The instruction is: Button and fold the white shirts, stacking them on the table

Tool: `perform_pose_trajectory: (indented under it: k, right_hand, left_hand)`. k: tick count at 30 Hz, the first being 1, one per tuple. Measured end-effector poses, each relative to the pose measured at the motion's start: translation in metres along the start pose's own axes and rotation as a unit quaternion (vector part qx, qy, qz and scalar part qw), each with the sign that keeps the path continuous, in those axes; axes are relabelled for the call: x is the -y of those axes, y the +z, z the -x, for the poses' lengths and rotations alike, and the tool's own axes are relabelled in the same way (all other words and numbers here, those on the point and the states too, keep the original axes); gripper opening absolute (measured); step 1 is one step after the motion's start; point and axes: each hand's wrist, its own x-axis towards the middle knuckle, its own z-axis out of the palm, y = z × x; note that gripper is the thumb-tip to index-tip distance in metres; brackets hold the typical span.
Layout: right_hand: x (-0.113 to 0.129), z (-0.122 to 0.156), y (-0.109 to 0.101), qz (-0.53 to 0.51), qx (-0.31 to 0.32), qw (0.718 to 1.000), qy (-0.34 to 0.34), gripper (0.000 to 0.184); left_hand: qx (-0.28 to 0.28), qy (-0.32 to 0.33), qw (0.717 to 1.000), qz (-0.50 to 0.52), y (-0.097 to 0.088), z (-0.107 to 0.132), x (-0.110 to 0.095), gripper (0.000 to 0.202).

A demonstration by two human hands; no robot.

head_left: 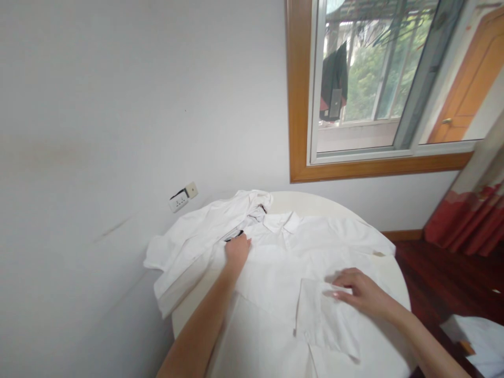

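Observation:
A white collared shirt (283, 273) lies spread, front up, on a round white table (389, 273). My left hand (237, 249) reaches to the shirt's left shoulder, fingers closed on the fabric there, beside a small dark thing I cannot make out. My right hand (360, 291) rests palm down on the shirt, fingers stretched flat at the top edge of the chest pocket (326, 320). A second white garment (197, 231) lies crumpled at the table's far left, hanging over the edge.
A grey wall with a socket (183, 198) stands close behind the table. A wood-framed window (378, 89) is at the upper right. Red curtains (468, 220) hang at the right above dark wooden floor. More white cloth (478, 336) lies at the lower right.

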Motion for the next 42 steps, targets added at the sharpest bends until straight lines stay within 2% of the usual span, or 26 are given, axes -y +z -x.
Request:
perform_pose_trajectory:
  k: [3,5,9,13,16,20,23,27,30,32,37,40,42]
  right_hand:
    - [0.003,-0.005,0.008,-0.004,0.009,1.0,-0.026,0.035]
    - [0.0,-0.003,0.011,-0.023,-0.022,0.999,-0.025,0.034]
    - [-0.013,0.004,0.016,-0.083,-0.085,0.993,-0.008,0.028]
    - [-0.023,0.007,0.02,-0.101,-0.118,0.987,-0.05,0.02]
    - [-0.023,0.006,0.02,-0.09,-0.12,0.987,-0.054,0.018]
    - [-0.019,0.007,0.019,-0.103,-0.098,0.99,-0.009,0.017]
    - [-0.022,0.008,0.022,-0.117,-0.112,0.986,0.031,0.017]
    - [-0.029,0.011,0.024,-0.159,-0.121,0.979,0.049,0.018]
    - [-0.033,0.014,0.016,-0.184,-0.133,0.972,0.055,0.009]
    - [-0.034,0.017,0.006,-0.195,-0.118,0.972,0.063,0.009]
    - [-0.031,0.025,-0.016,-0.168,-0.06,0.979,0.095,0.026]
    - [-0.024,0.024,-0.018,-0.137,-0.047,0.983,0.109,0.041]
    - [-0.018,0.02,-0.016,-0.123,-0.036,0.986,0.107,0.045]
  left_hand:
    - [-0.024,0.022,0.999,0.0,0.001,0.001,0.005,0.034]
    - [-0.034,0.016,0.999,0.004,0.0,0.0,0.013,0.039]
    - [-0.025,-0.029,0.999,-0.003,-0.002,-0.008,0.034,0.045]
    - [-0.003,-0.001,1.0,-0.015,0.001,-0.012,0.046,0.041]
    - [0.005,0.005,1.0,-0.014,0.003,-0.012,0.046,0.042]
    - [-0.02,-0.012,1.0,0.002,0.001,-0.016,0.037,0.049]
    - [-0.042,-0.01,0.999,0.004,-0.002,-0.022,0.028,0.045]
    - [-0.04,-0.006,0.999,-0.005,-0.003,-0.031,0.022,0.043]
    - [-0.027,0.003,1.0,-0.005,-0.002,-0.033,0.021,0.042]
    - [-0.019,0.01,1.0,-0.004,-0.003,-0.032,0.019,0.04]
    - [-0.003,0.011,1.0,-0.004,-0.008,-0.02,0.018,0.038]
    - [-0.008,-0.002,1.0,-0.014,-0.012,-0.004,0.022,0.039]
    - [-0.014,-0.005,1.0,-0.019,-0.014,0.012,0.024,0.04]
